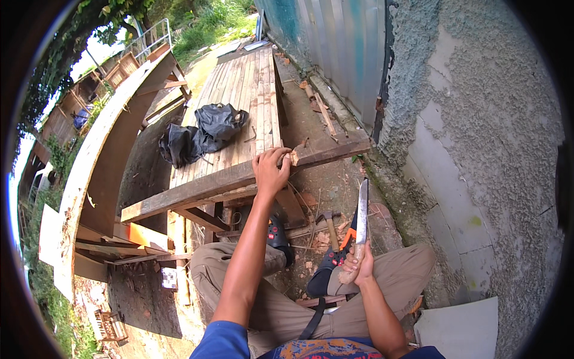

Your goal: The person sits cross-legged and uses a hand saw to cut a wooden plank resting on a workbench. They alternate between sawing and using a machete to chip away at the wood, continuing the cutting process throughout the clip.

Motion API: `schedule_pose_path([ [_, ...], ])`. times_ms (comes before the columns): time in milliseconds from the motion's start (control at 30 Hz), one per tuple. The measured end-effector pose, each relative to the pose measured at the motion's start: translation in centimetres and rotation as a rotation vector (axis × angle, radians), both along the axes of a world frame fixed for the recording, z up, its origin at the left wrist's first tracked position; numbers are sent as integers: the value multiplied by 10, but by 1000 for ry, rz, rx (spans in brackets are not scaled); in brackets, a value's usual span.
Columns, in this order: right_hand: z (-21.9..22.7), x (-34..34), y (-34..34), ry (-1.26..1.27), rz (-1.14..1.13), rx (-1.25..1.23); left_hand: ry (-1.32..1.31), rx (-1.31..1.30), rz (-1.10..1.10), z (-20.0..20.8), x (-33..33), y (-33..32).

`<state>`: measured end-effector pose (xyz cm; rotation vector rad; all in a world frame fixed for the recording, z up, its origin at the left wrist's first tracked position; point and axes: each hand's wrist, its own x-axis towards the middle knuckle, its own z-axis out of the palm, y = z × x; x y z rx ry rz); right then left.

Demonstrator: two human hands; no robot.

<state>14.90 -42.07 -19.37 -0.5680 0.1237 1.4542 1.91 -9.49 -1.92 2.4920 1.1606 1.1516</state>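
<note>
Beam (200, 189) is laid across the near end of the slatted bench (266, 78), right end overhanging. Its top is gripped by the left hand (272, 170), fingers bent, beside 1 pale, splintered notch (293, 158); fingers could be cut if the blade were swung there. Machete (362, 212) is held upright in the closed right hand (360, 264) (slip possible if the handle is sweaty). Beam: dark, weathered, square-edged. Blade: long, flat, scuffed metal. Bag (221, 124): crumpled black plastic.
</note>
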Motion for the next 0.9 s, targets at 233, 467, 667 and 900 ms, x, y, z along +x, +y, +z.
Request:
schedule_pose_path([
  [233, -6, 1, 0, -37, -14, -57, 71, -54, 3, 10, 7, -6],
  [467, 31, -35, -8, -361, -31, -51, -268, -370, -12, 23, -13, 30],
  [667, 97, -57, 20, -388, 263, 124, 178, -226, 354, 25, -30, 37],
  [900, 124, -60, 64, -456, 322, 73, 134, -175, 375, 29, -28, 30],
])
